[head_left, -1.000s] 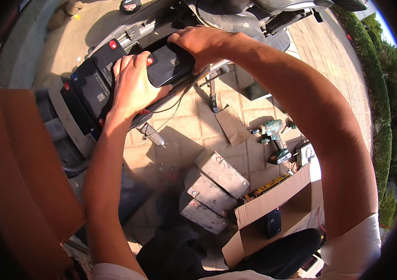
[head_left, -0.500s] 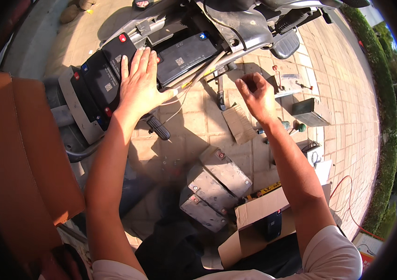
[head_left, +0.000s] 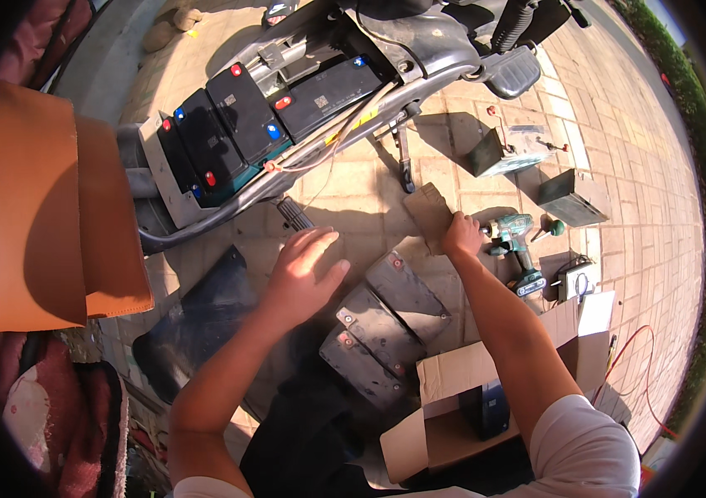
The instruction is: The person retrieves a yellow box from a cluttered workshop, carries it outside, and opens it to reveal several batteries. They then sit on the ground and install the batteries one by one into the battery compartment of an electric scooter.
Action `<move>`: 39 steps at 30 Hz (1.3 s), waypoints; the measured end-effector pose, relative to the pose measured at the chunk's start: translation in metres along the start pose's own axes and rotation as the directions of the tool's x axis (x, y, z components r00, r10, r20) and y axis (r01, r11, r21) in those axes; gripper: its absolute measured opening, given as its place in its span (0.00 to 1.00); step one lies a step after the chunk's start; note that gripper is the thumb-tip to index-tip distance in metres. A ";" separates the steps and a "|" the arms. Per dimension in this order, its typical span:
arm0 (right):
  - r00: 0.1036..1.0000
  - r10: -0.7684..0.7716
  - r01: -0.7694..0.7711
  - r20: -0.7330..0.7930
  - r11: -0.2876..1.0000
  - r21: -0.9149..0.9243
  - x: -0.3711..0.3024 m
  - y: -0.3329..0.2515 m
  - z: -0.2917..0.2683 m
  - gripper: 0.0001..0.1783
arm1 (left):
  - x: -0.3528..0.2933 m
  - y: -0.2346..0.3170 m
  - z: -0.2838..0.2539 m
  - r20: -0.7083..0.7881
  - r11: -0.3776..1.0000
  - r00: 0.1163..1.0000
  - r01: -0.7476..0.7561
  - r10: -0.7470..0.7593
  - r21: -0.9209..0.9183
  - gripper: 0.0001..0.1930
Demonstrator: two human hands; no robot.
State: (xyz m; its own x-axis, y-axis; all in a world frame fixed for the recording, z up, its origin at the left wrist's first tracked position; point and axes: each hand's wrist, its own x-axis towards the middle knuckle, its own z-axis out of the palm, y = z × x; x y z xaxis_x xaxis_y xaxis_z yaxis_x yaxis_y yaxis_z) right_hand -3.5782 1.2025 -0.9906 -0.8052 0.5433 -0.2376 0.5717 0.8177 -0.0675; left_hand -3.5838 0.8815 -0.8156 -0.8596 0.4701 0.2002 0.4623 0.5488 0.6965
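My left hand hovers above the paving, fingers stretched and thumb apart, with nothing in it. It is near a black footpeg and several dusty grey used batteries. My right hand is low, fingers curled closed at the edge of a cardboard piece; what they pinch, if anything, is hidden. Just right of it lies a teal cordless drill. Several black batteries with red and blue terminal caps sit in the frame of an electric scooter.
An open cardboard box holding a dark battery stands at my lower right. Two metal-sided boxes and a green-handled tool lie right. A brown seat-like cover is at left, and a dark plastic panel lies below the scooter.
My left hand has left the batteries and come down toward me. My right hand has lowered to the cardboard piece. The view has shifted, showing the drill more fully.
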 end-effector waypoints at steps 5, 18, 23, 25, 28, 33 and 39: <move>0.884 -0.404 0.458 -0.235 0.849 0.264 -0.041 -0.004 -0.076 0.07 | 0.003 0.029 0.017 0.101 0.998 0.994 0.048 -0.044 -0.032 0.23; 0.683 -0.697 0.730 -0.220 0.635 0.253 -0.132 0.025 -0.170 0.23 | 0.015 0.055 0.048 0.230 0.894 0.941 -0.314 0.248 0.319 0.08; 0.837 -0.539 0.515 -0.097 0.715 0.473 -0.152 0.077 -0.177 0.21 | -0.004 0.068 0.048 0.217 0.919 0.948 -0.287 0.232 0.271 0.08; 0.868 -0.495 0.439 -0.042 0.726 0.529 -0.163 0.100 -0.191 0.20 | -0.024 0.053 0.061 0.188 0.972 0.979 -0.119 0.081 0.205 0.08; 0.934 -0.355 0.318 -0.048 0.759 0.568 -0.191 0.144 -0.201 0.17 | -0.044 0.033 0.077 0.226 0.967 0.964 0.085 -0.141 0.241 0.09; 0.971 -0.042 -0.037 0.236 0.947 0.320 -0.256 0.233 -0.168 0.17 | -0.052 0.040 0.080 0.154 0.960 0.985 0.032 -0.077 0.277 0.11; 0.969 0.225 -0.239 0.100 0.957 0.162 -0.271 0.295 -0.068 0.46 | -0.053 0.065 0.087 0.143 0.989 0.985 -0.109 0.094 0.103 0.12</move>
State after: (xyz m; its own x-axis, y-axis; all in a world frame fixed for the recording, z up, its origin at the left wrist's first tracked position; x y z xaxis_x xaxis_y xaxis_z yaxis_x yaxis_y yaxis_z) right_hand -3.2019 1.3092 -0.8806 -0.6359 0.6915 -0.3426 0.7654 0.6221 -0.1650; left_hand -3.4889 0.9525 -0.8407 -0.7724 0.6136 0.1641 0.5733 0.5622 0.5961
